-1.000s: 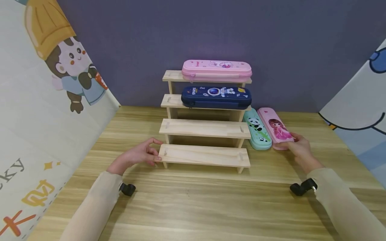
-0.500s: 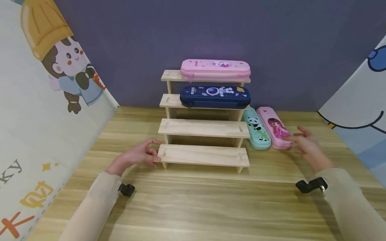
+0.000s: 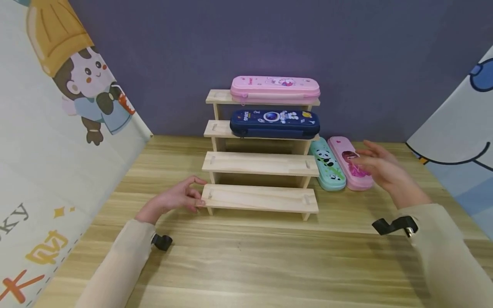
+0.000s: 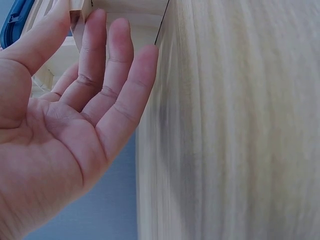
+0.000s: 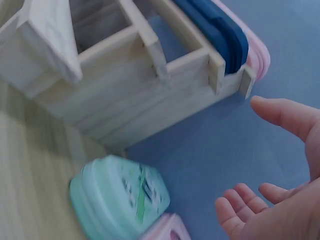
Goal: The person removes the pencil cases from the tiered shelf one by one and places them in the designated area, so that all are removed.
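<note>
A stepped wooden rack [image 3: 259, 164] stands on the table [image 3: 246, 256]. A pink pencil case [image 3: 275, 87] lies on its top step and a navy space-print case [image 3: 275, 122] on the second; the two lower steps are bare. My left hand [image 3: 197, 191] rests against the left end of the lowest step, thumb above it; in the left wrist view its fingers [image 4: 107, 75] are straight, their tips on the wood. My right hand [image 3: 363, 154] hovers open over the pink doll case [image 3: 340, 147], holding nothing. A green panda case [image 3: 328, 167] lies beside that case.
Cartoon-print panels [image 3: 57, 128] wall in the left and right sides, and a purple wall closes the back. Both loose cases lie flat on the table right of the rack. Black wrist-camera mounts [image 3: 393, 224] show at both sleeves.
My right hand let go of the pink doll case's near end and rose up over it with fingers spread. The case stays on the table. My left hand has not moved.
</note>
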`<state>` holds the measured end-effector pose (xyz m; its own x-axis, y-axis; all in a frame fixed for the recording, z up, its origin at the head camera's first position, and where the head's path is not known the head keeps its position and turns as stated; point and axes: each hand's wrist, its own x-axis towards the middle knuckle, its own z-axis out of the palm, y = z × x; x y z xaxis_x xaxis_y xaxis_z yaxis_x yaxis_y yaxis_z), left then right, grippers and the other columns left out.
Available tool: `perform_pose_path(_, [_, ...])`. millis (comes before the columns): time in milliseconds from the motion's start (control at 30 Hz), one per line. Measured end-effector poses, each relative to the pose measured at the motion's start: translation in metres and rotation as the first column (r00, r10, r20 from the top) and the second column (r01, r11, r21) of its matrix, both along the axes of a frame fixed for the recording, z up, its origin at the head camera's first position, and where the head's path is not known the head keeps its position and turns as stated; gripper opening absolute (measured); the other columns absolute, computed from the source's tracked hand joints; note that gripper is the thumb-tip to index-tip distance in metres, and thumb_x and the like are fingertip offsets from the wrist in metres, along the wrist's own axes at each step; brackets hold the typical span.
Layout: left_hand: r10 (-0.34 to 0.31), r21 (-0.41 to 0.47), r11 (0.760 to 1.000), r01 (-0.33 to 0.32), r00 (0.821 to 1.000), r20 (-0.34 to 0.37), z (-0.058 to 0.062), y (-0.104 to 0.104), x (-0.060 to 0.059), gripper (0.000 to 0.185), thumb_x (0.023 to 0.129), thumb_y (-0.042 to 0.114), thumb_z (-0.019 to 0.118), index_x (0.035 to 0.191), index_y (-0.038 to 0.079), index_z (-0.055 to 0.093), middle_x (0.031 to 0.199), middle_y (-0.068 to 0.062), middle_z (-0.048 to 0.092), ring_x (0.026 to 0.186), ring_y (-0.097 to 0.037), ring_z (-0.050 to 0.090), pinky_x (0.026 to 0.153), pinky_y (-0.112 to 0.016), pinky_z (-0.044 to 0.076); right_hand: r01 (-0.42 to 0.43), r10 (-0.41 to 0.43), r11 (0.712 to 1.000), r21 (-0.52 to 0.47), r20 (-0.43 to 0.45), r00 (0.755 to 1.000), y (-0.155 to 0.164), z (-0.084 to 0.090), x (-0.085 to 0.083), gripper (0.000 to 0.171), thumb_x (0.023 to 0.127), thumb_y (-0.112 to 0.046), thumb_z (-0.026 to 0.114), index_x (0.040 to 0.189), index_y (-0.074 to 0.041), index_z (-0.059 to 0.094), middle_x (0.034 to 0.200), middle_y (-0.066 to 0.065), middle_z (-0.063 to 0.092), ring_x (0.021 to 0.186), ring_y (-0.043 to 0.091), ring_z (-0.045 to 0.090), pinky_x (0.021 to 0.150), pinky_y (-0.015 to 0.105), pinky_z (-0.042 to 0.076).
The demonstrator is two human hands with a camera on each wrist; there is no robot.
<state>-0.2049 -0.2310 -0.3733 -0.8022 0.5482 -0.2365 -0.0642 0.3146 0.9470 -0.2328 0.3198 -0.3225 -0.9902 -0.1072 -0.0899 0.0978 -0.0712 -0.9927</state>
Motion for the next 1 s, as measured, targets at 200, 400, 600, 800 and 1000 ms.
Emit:
perform_pose_path(200, [0.001,0.001,1.0,-0.001,1.0,-0.004,0.0,-0.002,0.0,0.066,0.093,-0.001,0.067,0.143,-0.009,0.024,0.083,-0.005,0.064,0.078,-0.025,0.066,0.076,-0.043,0.058,-0.078,0.075,0.995,-0.067,-0.052,0.996,-0.023,0.014,-0.001,0.093,0.095,0.005,0.06,0.159,-0.008,-0.005,0.125,0.002,0.04,0.099,0.008,0.059,0.084,0.017,0.049])
perform_pose_path(400, [-0.002,0.009,1.0,0.002,1.0,-0.004,0.0,-0.002,-0.001,0.066,0.093,-0.002,0.066,0.142,-0.009,0.024,0.083,-0.005,0.064,0.078,-0.024,0.066,0.076,-0.042,0.058,-0.127,0.12,0.99,-0.056,-0.116,0.986,-0.047,0.028,-0.003,0.089,0.094,0.01,0.059,0.159,-0.006,0.001,0.126,0.001,0.045,0.109,0.009,0.052,0.089,0.015,0.046])
perform_pose_path(600, [-0.004,0.002,1.0,0.004,1.0,-0.005,-0.002,-0.001,0.0,0.067,0.093,0.0,0.067,0.143,-0.008,0.024,0.083,-0.006,0.063,0.08,-0.025,0.066,0.077,-0.044,0.058,-0.135,0.121,0.989,-0.068,-0.171,0.978,-0.065,0.039,-0.009,0.086,0.092,0.016,0.055,0.158,-0.002,0.004,0.128,0.004,0.041,0.114,0.011,0.046,0.087,0.016,0.05])
perform_pose_path(800, [0.003,-0.004,1.0,-0.003,1.0,-0.006,-0.003,0.0,-0.001,0.066,0.093,-0.001,0.067,0.143,-0.008,0.025,0.083,-0.006,0.063,0.079,-0.026,0.066,0.078,-0.045,0.058,-0.09,0.084,0.995,-0.031,-0.173,0.981,-0.083,0.047,-0.015,0.085,0.092,0.015,0.057,0.159,-0.007,0.009,0.152,0.018,0.025,0.133,0.024,0.032,0.09,0.016,0.048])
perform_pose_path(1000, [-0.002,0.004,1.0,0.002,1.0,-0.005,-0.004,-0.002,-0.001,0.067,0.093,0.0,0.068,0.143,-0.008,0.024,0.083,-0.006,0.063,0.078,-0.025,0.066,0.077,-0.043,0.058,-0.042,0.049,0.998,0.042,-0.175,0.983,-0.098,0.055,-0.024,0.085,0.092,0.013,0.059,0.159,-0.009,0.012,0.161,0.017,0.015,0.144,0.027,0.02,0.109,0.027,0.038])
